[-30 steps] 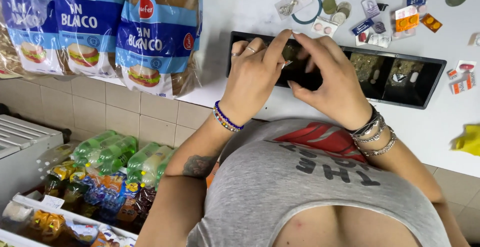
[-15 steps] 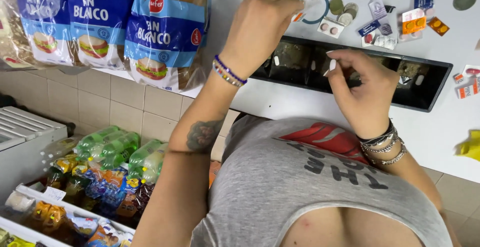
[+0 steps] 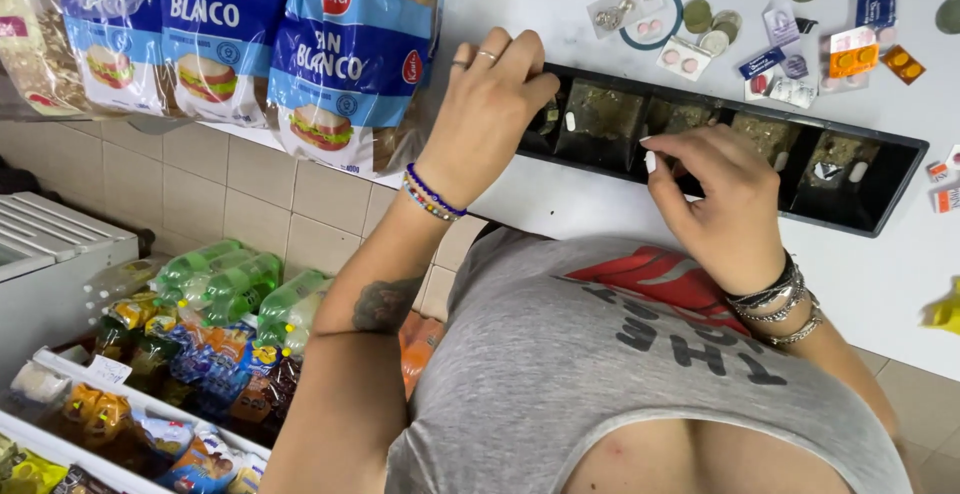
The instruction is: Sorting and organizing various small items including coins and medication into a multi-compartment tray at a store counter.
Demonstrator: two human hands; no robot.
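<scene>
— on the white counter (image 3: 600, 209), what's biggest from where you sit?
— i see bagged bread loaves (image 3: 345, 64) at the far left, then the long black coin tray (image 3: 880, 209) with its compartments.
— and the hands?
— my left hand (image 3: 490, 104) rests on the tray's left end, fingers curled, holding nothing i can see. my right hand (image 3: 720, 199) hovers over the middle, fingertips pinched narrow; i cannot tell what they hold.
</scene>
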